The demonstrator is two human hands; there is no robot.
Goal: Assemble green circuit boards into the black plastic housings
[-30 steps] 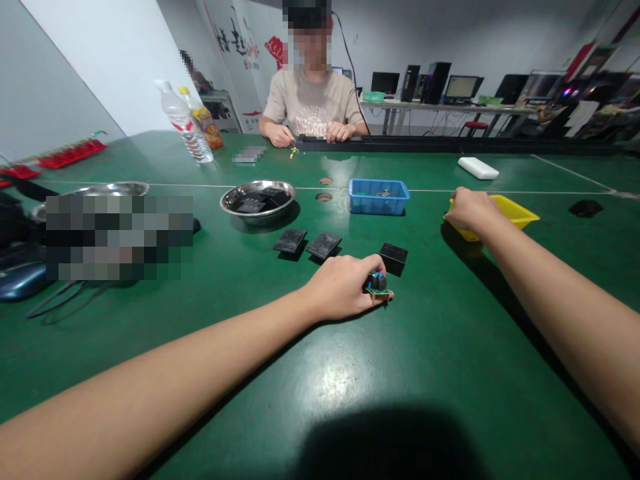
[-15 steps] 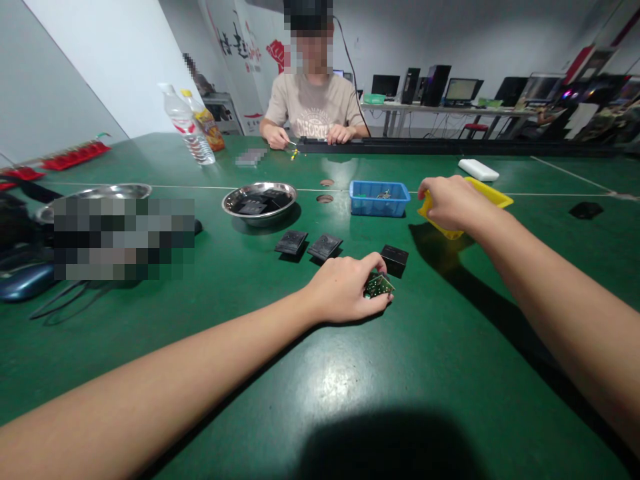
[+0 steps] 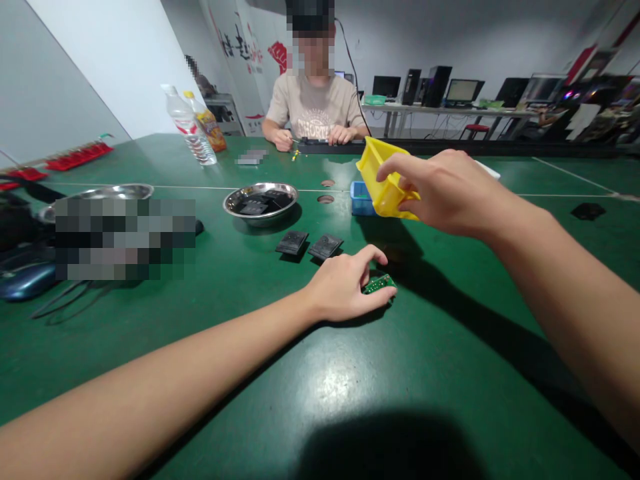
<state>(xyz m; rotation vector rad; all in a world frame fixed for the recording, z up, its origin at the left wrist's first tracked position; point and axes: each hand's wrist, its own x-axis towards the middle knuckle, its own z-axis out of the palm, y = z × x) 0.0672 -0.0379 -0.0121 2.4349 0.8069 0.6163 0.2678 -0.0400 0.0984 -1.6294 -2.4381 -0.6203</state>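
My left hand [image 3: 347, 285] rests on the green table with its thumb and lower fingers around a small green circuit board [image 3: 379, 284]. Its index finger is raised off the board. My right hand [image 3: 440, 190] grips a yellow plastic bin [image 3: 385, 180] by its near side and holds it tilted in the air. Behind it, a blue plastic basket [image 3: 361, 200] is partly covered by the bin. I cannot see what is inside the yellow bin. Two flat black plastic cases [image 3: 326, 247] lie just beyond my left hand.
A steel bowl [image 3: 235, 210] with black parts stands left of centre. Bottles [image 3: 193, 133] are at the far left. Across the table [image 3: 280, 373] a person [image 3: 315, 107] works over a long black piece. A dark part [image 3: 588, 211] lies at right.
My right hand has lifted and tilted the yellow bin, carrying it left towards the blue basket. The black box beyond my left hand no longer shows. My left index finger has lifted from the board.
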